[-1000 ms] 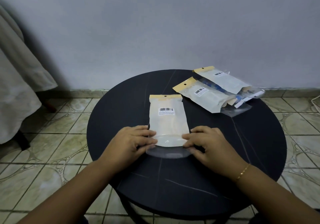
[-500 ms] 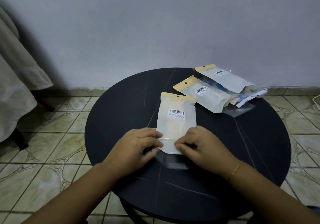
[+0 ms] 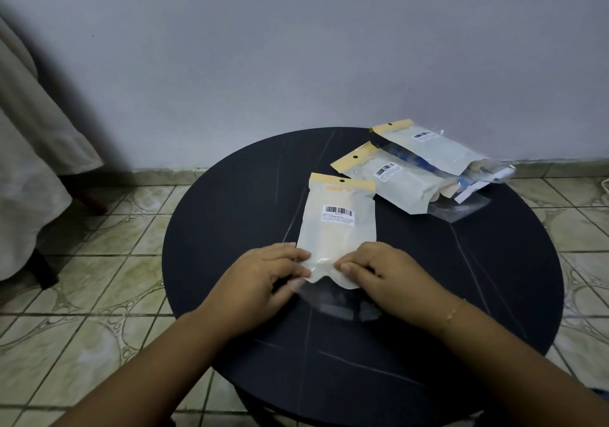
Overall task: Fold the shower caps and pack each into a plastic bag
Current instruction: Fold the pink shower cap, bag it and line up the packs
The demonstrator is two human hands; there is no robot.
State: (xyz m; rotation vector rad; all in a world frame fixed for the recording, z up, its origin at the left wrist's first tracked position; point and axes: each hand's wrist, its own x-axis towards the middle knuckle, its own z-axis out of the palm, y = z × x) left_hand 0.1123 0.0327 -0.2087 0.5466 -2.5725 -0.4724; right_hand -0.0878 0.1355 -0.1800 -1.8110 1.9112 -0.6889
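Left hand: fingers curled, pinching the near left corner of the plastic bag between thumb and fingertips.
Right hand: fingers curled, pinching the near right corner of the same bag; a thin gold bracelet sits on its wrist.
Plastic bag: lies flat near the middle of the bench, yellow header card pointing to the far edge, barcode label up, pale contents inside; its clear flap sticks out toward the near edge between the hands.
Packed bags: two more with yellow headers, overlapping each other at the far right edge of the bench, well apart from the hands.
Bench: round, black, with faint pale streaks.
Floor: patterned greenish tiles.
Wall: plain grey, just behind the far edge.
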